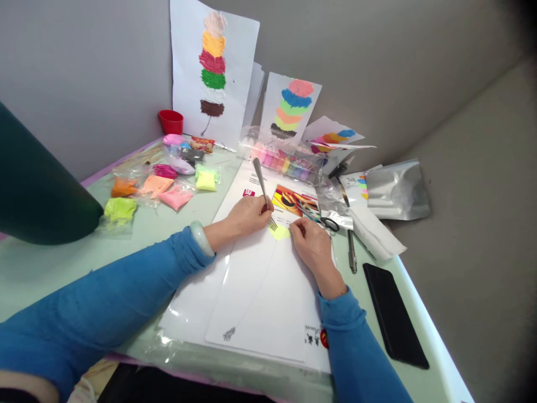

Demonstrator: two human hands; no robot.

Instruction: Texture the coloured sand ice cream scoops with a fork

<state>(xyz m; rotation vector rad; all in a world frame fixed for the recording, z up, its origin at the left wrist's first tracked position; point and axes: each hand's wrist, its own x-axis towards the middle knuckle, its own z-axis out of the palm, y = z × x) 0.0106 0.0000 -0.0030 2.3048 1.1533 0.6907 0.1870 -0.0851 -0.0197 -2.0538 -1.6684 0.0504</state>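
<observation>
Closest to the front edge of the table [37,274], a white sheet of paper [255,302] lies on a plastic-covered pad [193,313], with a small dark scribble [229,334] in its lower left corner and a thin line running up from it to a flat yellow patch of clay [280,232]. Off to the right, near the table's edge, is a black phone [395,314]. Just beside the patch, the right hand [312,243] has its fingers bent in and its tips close together; whether they grip anything, I cannot tell. From the other side the left hand [250,217] curls its fingers round a metal fork [260,174], prongs down at the patch's upper left, handle pointing up and away. To the right of the hands are a pen [351,252], scissors [329,224] and a folded white tissue [377,232], with a silver bag [400,190] behind. On the left, small bags of coloured clay [157,184] lie spread out beside a dark green bottle [37,184]. Farther back, a clear box of clay [279,159] stands behind the pad, a red cup [171,121] sits by the wall, and pictures of stacked coloured bands [213,67] lean there upright
</observation>
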